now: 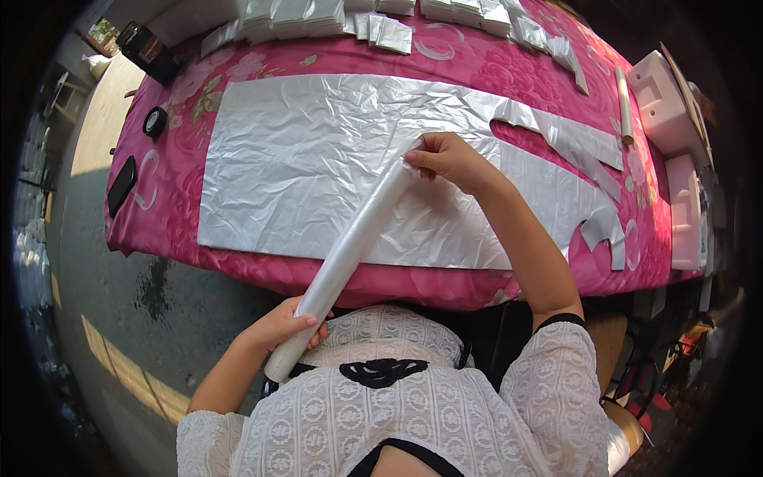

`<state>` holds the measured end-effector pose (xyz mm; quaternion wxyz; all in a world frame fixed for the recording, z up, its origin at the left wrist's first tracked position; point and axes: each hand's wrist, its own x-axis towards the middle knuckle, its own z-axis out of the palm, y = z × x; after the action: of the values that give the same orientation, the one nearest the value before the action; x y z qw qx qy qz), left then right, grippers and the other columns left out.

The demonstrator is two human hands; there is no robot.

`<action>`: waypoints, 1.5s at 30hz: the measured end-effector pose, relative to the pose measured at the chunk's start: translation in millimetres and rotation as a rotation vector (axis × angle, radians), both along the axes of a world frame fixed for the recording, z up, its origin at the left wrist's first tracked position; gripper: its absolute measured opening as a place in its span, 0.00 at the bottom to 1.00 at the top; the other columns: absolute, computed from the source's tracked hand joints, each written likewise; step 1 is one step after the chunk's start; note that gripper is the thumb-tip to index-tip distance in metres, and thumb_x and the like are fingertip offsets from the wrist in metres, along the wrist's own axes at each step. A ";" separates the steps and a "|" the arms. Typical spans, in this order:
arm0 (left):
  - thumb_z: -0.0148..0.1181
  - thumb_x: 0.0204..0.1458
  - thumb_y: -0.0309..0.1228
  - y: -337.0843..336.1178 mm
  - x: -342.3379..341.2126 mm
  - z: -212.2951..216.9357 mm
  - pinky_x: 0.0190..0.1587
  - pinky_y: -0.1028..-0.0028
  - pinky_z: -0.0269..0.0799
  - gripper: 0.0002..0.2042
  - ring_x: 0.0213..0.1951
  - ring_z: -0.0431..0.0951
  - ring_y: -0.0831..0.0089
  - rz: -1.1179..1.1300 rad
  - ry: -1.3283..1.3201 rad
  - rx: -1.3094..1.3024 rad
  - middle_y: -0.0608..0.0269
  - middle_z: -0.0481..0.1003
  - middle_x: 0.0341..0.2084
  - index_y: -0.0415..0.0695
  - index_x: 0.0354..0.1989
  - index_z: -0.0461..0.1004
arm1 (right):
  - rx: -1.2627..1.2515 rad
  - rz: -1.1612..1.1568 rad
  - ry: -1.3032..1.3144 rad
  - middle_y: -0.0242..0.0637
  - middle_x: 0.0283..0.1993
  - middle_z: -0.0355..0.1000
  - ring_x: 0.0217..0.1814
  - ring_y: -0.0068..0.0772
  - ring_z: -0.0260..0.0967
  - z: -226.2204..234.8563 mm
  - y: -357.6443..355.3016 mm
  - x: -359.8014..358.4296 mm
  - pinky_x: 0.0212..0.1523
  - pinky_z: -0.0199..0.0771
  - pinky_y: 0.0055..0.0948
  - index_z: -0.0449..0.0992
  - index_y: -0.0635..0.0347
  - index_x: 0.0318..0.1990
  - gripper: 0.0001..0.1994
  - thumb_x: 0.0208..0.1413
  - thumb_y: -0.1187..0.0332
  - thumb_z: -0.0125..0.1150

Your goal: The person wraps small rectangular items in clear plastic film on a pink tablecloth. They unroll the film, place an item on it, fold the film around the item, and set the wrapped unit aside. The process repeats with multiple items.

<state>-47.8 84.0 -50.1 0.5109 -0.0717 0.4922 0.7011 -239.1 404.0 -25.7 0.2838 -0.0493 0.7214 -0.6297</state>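
Observation:
A long whitish roll of plastic film [358, 230] slants from my waist up over the table. My left hand [296, 324] wraps round its lower end, close to my body. At its upper end, the fingers of my right hand [447, 160] pinch the roll's edge. Beneath the roll a large silvery-white plastic bag [274, 151] lies flat and wrinkled on the table. Its right end has handle-like strips and a cut-out through which the pink cloth shows. Whether the roll's film is joined to the bag, I cannot tell.
A pink flowered tablecloth [262, 278] covers the table. Folded silvery packets [306, 17] line the far edge. At left are a dark jar [148, 49], a tape roll [155, 121] and a black phone [122, 185]. A cardboard tube [624, 103] and white foam boxes [664, 99] stand right.

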 end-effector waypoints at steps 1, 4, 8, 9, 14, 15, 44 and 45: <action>0.61 0.45 0.44 0.4 -0.8 1.3 0.28 0.79 0.70 0.24 0.24 0.72 0.80 0.002 0.000 -0.002 0.62 0.72 0.25 0.39 0.44 0.64 | 0.016 -0.024 0.010 0.28 0.23 0.68 0.24 0.17 0.63 -2.6 3.9 -0.2 0.25 0.63 0.17 0.73 0.62 0.29 0.08 0.51 0.66 0.60; 0.64 0.42 0.47 -0.6 -0.1 3.2 0.28 0.78 0.69 0.27 0.23 0.72 0.79 -0.007 0.000 -0.050 0.61 0.73 0.25 0.38 0.43 0.66 | 0.088 -0.157 0.039 0.28 0.23 0.68 0.23 0.16 0.62 -4.4 19.7 -2.0 0.25 0.63 0.18 0.73 0.63 0.29 0.08 0.51 0.67 0.61; 0.64 0.43 0.41 -17.6 7.3 3.4 0.30 0.78 0.70 0.24 0.25 0.72 0.80 -0.107 -0.099 0.021 0.60 0.73 0.28 0.39 0.45 0.65 | 0.170 -0.418 0.208 0.26 0.22 0.66 0.22 0.15 0.59 -15.1 83.4 -21.0 0.24 0.60 0.17 0.73 0.62 0.28 0.08 0.51 0.67 0.60; 0.64 0.43 0.39 -25.6 9.9 5.8 0.34 0.77 0.70 0.22 0.28 0.72 0.79 -0.129 -0.080 0.017 0.62 0.73 0.29 0.39 0.44 0.67 | 0.187 -0.448 0.270 0.26 0.21 0.66 0.21 0.14 0.59 -19.1 111.3 -26.0 0.23 0.59 0.16 0.73 0.62 0.28 0.07 0.51 0.67 0.60; 0.67 0.41 0.34 -94.4 0.1 16.8 0.42 0.75 0.68 0.21 0.38 0.72 0.77 -0.513 0.153 -0.288 0.64 0.74 0.34 0.37 0.42 0.71 | 0.289 -0.687 0.311 0.26 0.24 0.67 0.23 0.14 0.59 -10.5 193.0 -30.1 0.25 0.60 0.15 0.73 0.63 0.32 0.07 0.53 0.67 0.58; 0.67 0.40 0.34 -101.0 -12.2 30.1 0.42 0.74 0.68 0.21 0.38 0.72 0.77 -0.565 0.215 -0.353 0.64 0.75 0.34 0.37 0.43 0.71 | 0.259 -0.657 0.306 0.26 0.24 0.67 0.23 0.14 0.60 -11.7 193.8 -32.2 0.25 0.60 0.15 0.73 0.62 0.32 0.07 0.53 0.67 0.58; 0.40 0.48 0.60 104.0 -62.8 -3.5 0.64 0.59 0.41 0.41 0.64 0.50 0.54 -0.713 1.910 -0.627 0.44 0.52 0.61 0.32 0.59 0.54 | 0.559 -0.458 0.642 0.46 0.47 0.67 0.40 0.35 0.68 2.2 39.6 -31.2 0.42 0.69 0.31 0.69 0.64 0.49 0.20 0.52 0.63 0.57; 0.41 0.48 0.59 104.5 -60.3 -4.2 0.64 0.59 0.41 0.41 0.64 0.49 0.55 -0.704 1.903 -0.642 0.45 0.51 0.61 0.32 0.59 0.54 | 0.509 -0.333 0.641 0.48 0.51 0.64 0.44 0.38 0.68 17.6 22.1 -0.6 0.45 0.68 0.33 0.67 0.64 0.52 0.22 0.51 0.62 0.57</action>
<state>-108.1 188.5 -54.2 0.0469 0.5208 0.8441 0.1187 -239.7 426.0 -8.1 -0.0564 -0.0535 0.9033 -0.4218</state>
